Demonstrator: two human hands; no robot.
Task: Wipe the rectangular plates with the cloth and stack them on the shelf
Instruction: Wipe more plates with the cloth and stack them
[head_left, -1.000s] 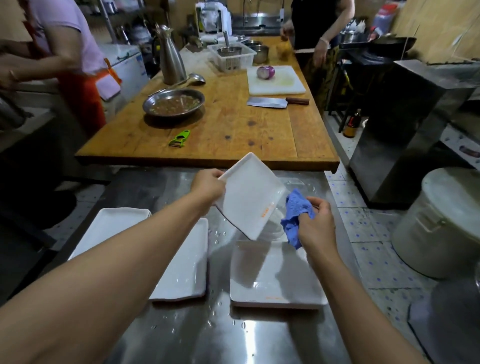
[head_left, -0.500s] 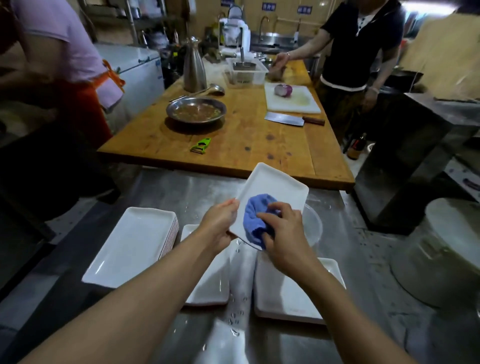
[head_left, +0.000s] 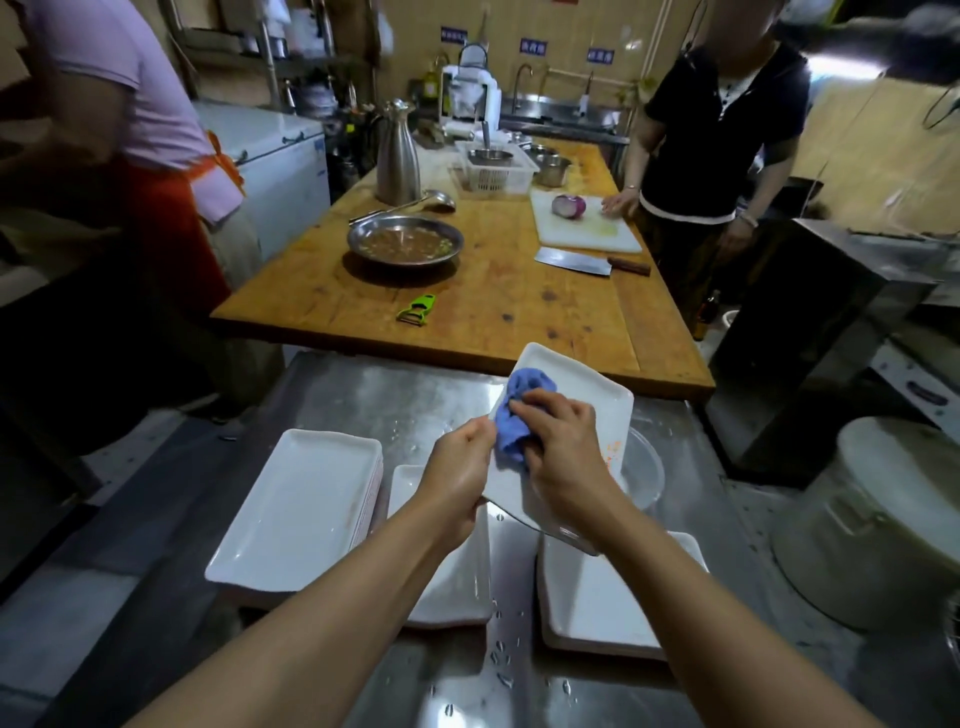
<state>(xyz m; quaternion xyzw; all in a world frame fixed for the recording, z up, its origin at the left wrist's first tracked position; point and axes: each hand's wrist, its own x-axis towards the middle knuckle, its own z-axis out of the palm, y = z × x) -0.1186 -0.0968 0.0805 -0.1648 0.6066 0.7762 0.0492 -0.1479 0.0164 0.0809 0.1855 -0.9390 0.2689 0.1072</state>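
A white rectangular plate (head_left: 592, 395) is held tilted above the steel counter (head_left: 395, 400). My left hand (head_left: 460, 467) grips its near left edge. My right hand (head_left: 561, 447) presses a crumpled blue cloth (head_left: 514, 415) against the plate's face, fingers curled over the cloth. A stack of white rectangular plates (head_left: 301, 509) lies on the counter at the left. One plate (head_left: 457, 587) lies under my left forearm and another (head_left: 597, 603) under my right forearm. Water drops dot the counter.
A clear glass bowl (head_left: 644, 473) sits behind the held plate. A wooden table (head_left: 509, 312) beyond carries a steel pan, green peeler (head_left: 418, 309), cleaver (head_left: 576, 260), cutting board and onion. Two people stand at its sides. A large lidded pot (head_left: 883, 519) stands at the right.
My right hand brought the cloth from beside the plate onto its face and slid it up toward the plate's left side. My view tilted upward.
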